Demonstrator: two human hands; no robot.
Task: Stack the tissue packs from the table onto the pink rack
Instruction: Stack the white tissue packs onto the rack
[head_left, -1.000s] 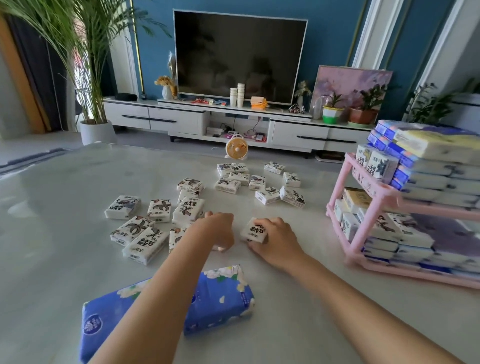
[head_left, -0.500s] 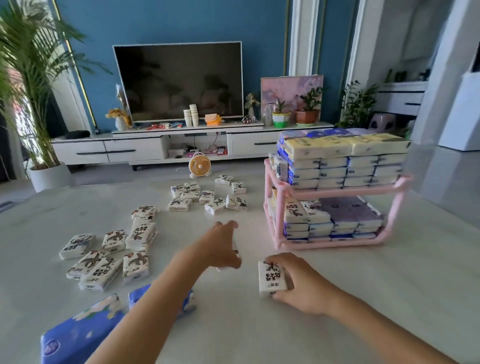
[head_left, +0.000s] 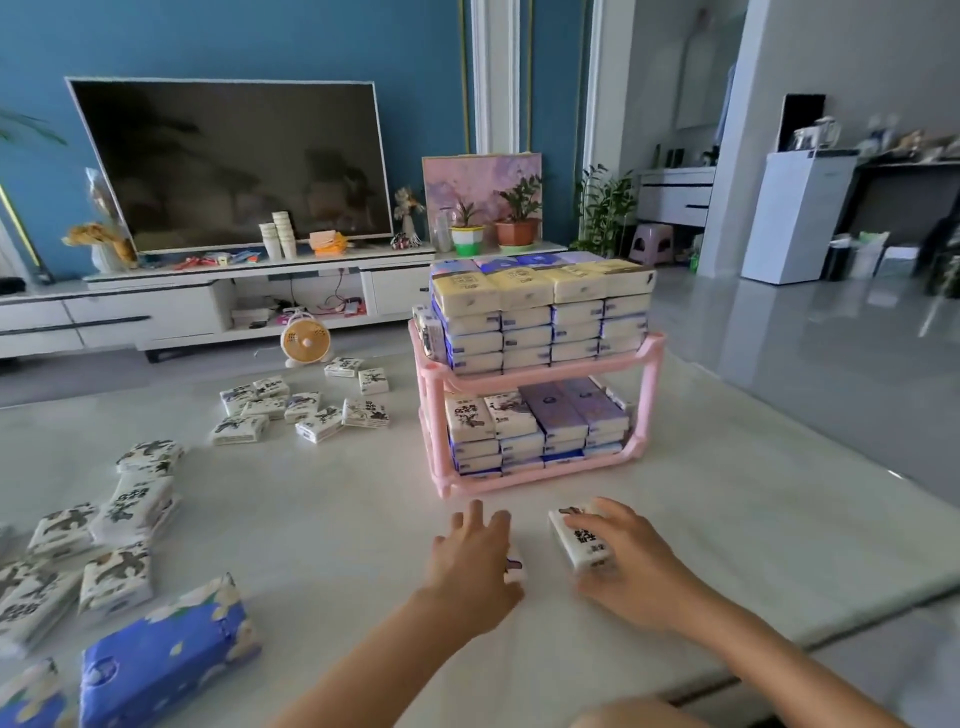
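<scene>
While right hand (head_left: 623, 566) grips soft rectangular tissue pack (head_left: 576, 540), left hand (head_left: 470, 564) clutches second pack (head_left: 513, 570) near pink rack (head_left: 540, 474)

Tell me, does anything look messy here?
Yes. The small tissue packs lie scattered at all angles across the table, some overlapping, unlike the neat rows on the pink rack.
</scene>
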